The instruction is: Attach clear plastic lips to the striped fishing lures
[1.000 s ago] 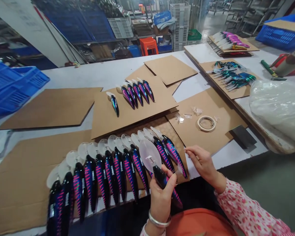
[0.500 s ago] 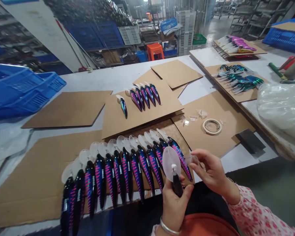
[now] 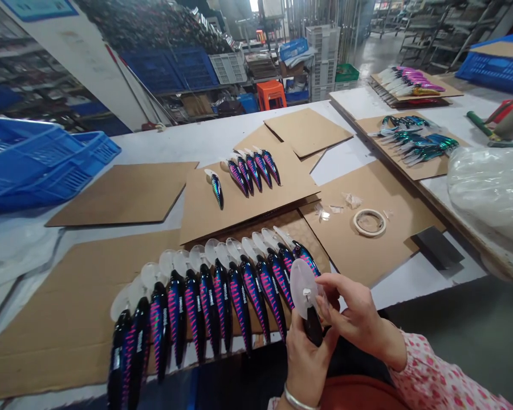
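Fingers of the left hand [image 3: 308, 353] clamp a lure [image 3: 312, 328] above the near edge of the tabletop [image 3: 427, 283]; the right hand [image 3: 361, 319] meets its pale lip [image 3: 302, 285], whether pinching, I cannot tell. Lip work seems underway, calling for a steady hold.

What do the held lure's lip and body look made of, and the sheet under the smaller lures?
Lip: probably plastic; pale, hazily translucent. Body: likely hard plastic, perhaps painted; dark, smooth-looking where the left hand leaves it showing. Sheet under the smaller lures: apparently cardboard; matte, brown, stiff-looking.
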The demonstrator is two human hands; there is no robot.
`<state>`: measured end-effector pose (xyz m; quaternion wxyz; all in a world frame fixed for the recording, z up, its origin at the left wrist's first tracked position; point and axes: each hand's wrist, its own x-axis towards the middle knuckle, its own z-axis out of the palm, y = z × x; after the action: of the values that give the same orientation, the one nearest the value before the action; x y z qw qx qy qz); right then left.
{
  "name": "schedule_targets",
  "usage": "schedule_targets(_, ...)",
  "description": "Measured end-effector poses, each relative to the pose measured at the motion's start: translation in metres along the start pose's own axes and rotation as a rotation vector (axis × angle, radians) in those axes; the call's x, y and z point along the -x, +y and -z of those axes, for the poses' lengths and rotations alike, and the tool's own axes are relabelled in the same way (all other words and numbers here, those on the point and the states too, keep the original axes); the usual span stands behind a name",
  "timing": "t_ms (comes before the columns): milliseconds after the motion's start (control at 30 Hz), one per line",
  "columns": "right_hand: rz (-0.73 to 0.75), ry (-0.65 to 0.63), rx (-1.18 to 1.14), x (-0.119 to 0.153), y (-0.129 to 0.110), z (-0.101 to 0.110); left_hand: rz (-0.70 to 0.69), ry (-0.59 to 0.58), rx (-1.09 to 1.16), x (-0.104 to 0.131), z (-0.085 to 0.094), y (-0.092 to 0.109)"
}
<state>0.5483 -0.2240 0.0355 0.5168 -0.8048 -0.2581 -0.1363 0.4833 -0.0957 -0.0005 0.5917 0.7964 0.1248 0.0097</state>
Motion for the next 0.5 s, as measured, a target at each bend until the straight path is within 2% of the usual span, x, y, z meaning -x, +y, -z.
schedule_targets(200, -0.014, -0.056, -0.011, -0.004, -0.001, 0.000, -0.002, 0.062, -0.123, 0.002, -0.001, -0.013)
schedule_targets(500, -0.031, -0.139, -0.059, 0.006, 0.015, -0.007, -0.006, 0.084, -0.197, 0.003, 0.004, -0.013)
